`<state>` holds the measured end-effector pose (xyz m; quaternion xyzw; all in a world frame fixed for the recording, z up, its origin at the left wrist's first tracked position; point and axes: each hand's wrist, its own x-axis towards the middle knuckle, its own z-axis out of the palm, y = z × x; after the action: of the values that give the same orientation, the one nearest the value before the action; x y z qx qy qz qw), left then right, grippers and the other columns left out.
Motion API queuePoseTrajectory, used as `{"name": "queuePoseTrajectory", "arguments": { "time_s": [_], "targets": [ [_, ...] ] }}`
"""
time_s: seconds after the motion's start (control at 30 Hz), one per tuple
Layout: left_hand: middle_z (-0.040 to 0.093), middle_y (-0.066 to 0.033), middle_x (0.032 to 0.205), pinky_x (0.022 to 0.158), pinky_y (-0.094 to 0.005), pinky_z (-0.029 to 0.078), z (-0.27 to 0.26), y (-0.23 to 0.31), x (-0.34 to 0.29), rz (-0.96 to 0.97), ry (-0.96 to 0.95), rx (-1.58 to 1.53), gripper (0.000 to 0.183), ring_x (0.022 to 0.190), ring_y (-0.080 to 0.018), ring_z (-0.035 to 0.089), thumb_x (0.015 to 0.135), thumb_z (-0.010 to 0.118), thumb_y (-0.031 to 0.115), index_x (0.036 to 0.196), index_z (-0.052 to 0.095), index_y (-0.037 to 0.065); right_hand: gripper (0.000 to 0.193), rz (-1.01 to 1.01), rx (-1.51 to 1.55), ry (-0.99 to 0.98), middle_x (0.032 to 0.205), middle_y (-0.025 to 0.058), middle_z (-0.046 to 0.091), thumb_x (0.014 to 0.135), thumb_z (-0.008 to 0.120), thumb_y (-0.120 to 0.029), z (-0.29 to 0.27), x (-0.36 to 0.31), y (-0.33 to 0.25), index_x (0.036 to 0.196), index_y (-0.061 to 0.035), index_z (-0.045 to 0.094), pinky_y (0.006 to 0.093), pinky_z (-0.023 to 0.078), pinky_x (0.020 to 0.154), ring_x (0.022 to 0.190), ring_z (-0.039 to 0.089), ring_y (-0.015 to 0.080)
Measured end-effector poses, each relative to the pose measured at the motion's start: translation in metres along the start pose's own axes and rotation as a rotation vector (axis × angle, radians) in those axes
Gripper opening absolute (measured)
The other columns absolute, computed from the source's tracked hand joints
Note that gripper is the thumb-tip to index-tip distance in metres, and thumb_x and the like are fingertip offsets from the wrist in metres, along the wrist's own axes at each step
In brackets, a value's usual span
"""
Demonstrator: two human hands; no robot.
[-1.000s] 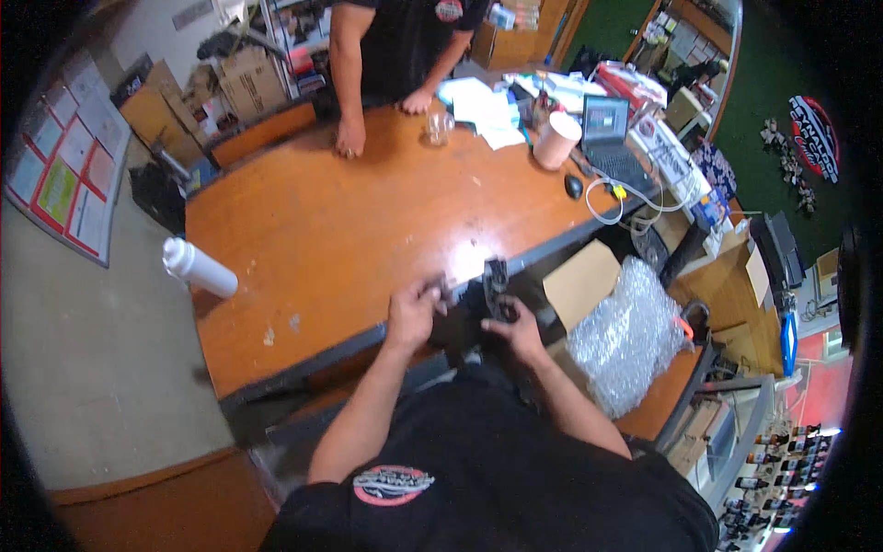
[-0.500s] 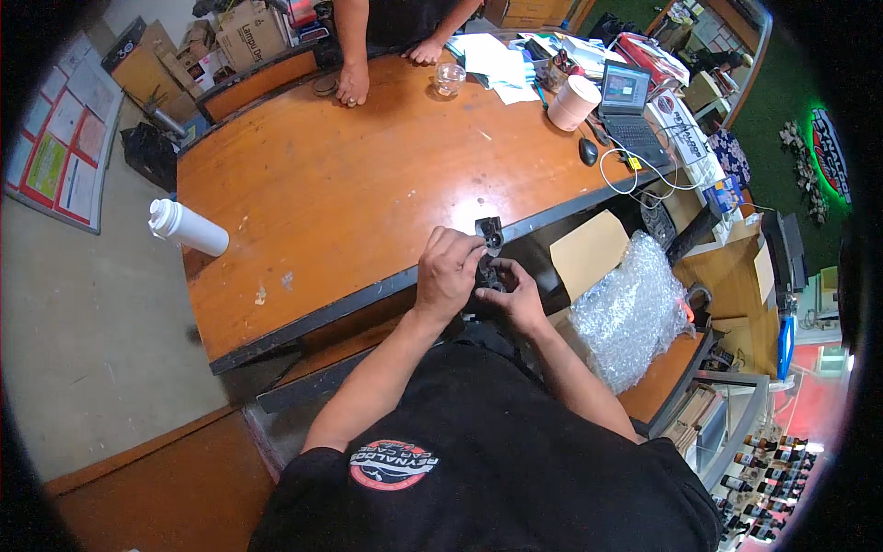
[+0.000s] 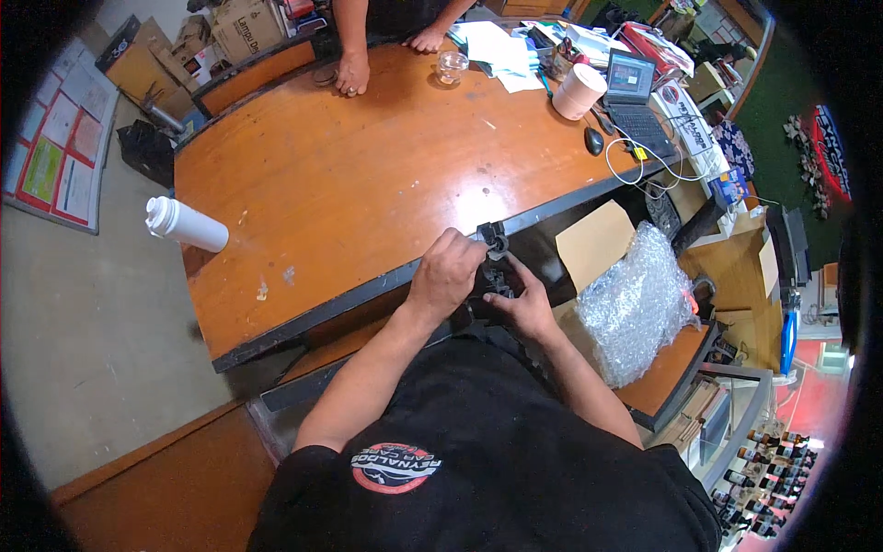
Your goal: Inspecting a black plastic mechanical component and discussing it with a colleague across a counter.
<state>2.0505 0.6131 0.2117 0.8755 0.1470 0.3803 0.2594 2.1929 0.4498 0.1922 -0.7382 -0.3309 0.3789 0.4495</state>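
Between my hands, close to the table's near edge, is a dark black part (image 3: 495, 237) with a bracket-like upper end. Its exact kind I cannot make out. My left hand (image 3: 446, 278) closes on its left side, fingers bent near the top. My right hand (image 3: 527, 304) grips the lower right side, with the thumb and index finger curved around it. Much of the part's lower portion is lost against the dark gap and my black shirt.
The brown wooden table (image 3: 349, 193) carries a white bottle (image 3: 189, 224), a glass bowl (image 3: 451, 68), papers, a paper roll (image 3: 579, 92), a mouse and a laptop (image 3: 635, 97). Bubble wrap (image 3: 635, 313) and a brown envelope (image 3: 593, 244) lie right. A person's hands (image 3: 351, 74) rest across the table.
The black part has tilted slightly in my hands, and more of it shows between them. My right hand has shifted a little lower. The other person's hands stay on the table.
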Motion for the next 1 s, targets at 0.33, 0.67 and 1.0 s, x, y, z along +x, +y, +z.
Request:
{"name": "queuePoseTrajectory", "arguments": {
  "time_s": [0.33,0.67,1.0],
  "targets": [
    [0.064,-0.0107,0.088,0.082,-0.0433,0.054,0.003,-0.008,-0.013,0.029,0.073,0.08,0.01,0.091,-0.0313,0.062,0.084,0.069,0.007,0.093,0.069,0.005,0.09,0.083,-0.079,-0.117,0.144,0.0129,0.068,0.083,0.088,0.002,-0.002,-0.001,-0.005,0.163,0.0065,0.044,0.0337,0.051,0.113,0.127,0.064,0.0175],
    [0.072,-0.0164,0.094,0.082,-0.0502,0.056,0.017,0.006,-0.038,-0.365,0.095,-0.027,0.014,0.094,-0.039,0.07,0.096,0.077,0.015,0.097,0.069,0.003,0.09,0.014,-0.203,-0.088,0.14,0.0127,0.07,0.084,0.087,0.002,0.004,-0.004,0.013,0.162,0.0083,0.043,0.0333,0.052,0.11,0.123,0.066,0.0169],
    [0.075,-0.0159,0.092,0.079,-0.0442,0.058,-0.017,-0.004,-0.016,-0.293,0.203,-0.077,0.013,0.087,-0.035,0.074,0.096,0.077,0.009,0.101,0.072,-0.002,0.083,0.015,-0.067,-0.066,0.133,0.0244,0.075,0.082,0.089,-0.011,0.01,0.006,0.008,0.155,0.0061,0.054,0.0371,0.054,0.108,0.121,0.072,0.0265]
  ]
}}
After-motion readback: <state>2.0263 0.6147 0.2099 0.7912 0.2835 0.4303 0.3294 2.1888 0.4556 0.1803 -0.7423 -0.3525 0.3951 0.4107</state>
